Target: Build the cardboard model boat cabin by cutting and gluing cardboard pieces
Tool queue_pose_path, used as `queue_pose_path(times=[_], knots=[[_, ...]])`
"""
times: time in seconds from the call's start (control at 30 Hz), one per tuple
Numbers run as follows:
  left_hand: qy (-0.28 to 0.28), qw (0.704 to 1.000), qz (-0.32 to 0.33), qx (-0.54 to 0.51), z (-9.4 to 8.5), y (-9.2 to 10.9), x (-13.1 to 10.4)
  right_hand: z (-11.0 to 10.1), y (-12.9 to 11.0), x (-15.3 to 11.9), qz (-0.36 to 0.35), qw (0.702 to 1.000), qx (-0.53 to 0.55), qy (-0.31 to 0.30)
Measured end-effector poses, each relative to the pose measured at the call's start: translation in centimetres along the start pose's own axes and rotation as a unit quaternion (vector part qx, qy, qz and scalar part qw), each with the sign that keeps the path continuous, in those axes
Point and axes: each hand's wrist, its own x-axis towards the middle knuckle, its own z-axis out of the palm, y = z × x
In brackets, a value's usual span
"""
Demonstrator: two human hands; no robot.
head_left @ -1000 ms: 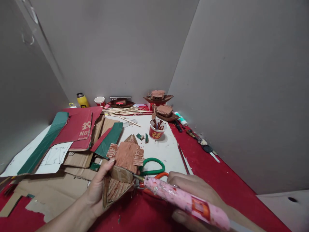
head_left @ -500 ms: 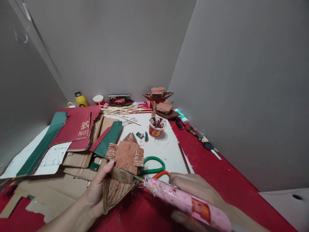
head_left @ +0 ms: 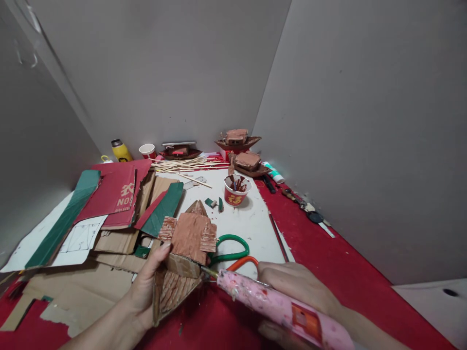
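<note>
My left hand is closed around the side of a small cardboard model boat with a brown painted roof and ridged deck. Its thumb presses near the roof's lower edge. In my right hand is a pink glue gun with an orange switch. The gun's metal nozzle points left and meets the boat at the corner of the bare cardboard end wall, below the roof. Behind the gun lie scissors with one green and one orange handle; their blades are mostly hidden.
A red-and-white paper cup with brown paint stands beyond the boat. Cardboard pieces are heaped on the left. Thin wooden sticks and finished-looking model boats line the back. A paintbrush lies on the right.
Both hands stay nearly in place, with the nozzle still at the same corner of the boat. The whole view shifts very slightly.
</note>
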Motion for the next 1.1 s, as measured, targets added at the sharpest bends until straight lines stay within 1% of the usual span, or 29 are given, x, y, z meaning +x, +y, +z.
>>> queue_pose_path(times=[0.07, 0.13, 0.33, 0.5, 0.6, 0.73, 0.87, 1.1], knots=[[0.018, 1.0, 0.006, 0.001, 0.1, 0.0, -0.1, 0.2, 0.0, 0.0, 0.0, 1.0, -0.001, 0.0], [0.024, 1.0, 0.012, 0.0, 0.0, -0.1, -0.2, 0.3, 0.1, 0.0, 0.0, 1.0, -0.002, -0.001], [-0.014, 1.0, 0.0, -0.007, -1.1, -0.3, -0.2, 0.1, 0.0, -0.3, 0.004, 1.0, -0.007, -0.004], [-0.007, 1.0, 0.005, -0.012, -0.9, -0.3, -0.3, 0.2, 0.1, -0.5, 0.017, 1.0, -0.019, -0.018], [-0.015, 1.0, 0.005, -0.012, -0.9, -0.3, -0.3, 0.1, 0.2, -0.5, 0.022, 0.999, -0.026, -0.033], [-0.037, 0.999, 0.0, -0.021, -1.6, -0.6, -0.1, -0.1, 0.1, -0.6, 0.029, 0.998, -0.034, -0.054], [-0.037, 0.999, 0.01, -0.033, -2.2, -0.7, 0.2, 0.1, 0.1, -0.5, 0.037, 0.996, -0.041, -0.072], [-0.039, 0.999, 0.035, -0.008, -1.9, -0.6, 0.3, 0.3, 0.3, -0.6, 0.045, 0.995, -0.049, -0.077]])
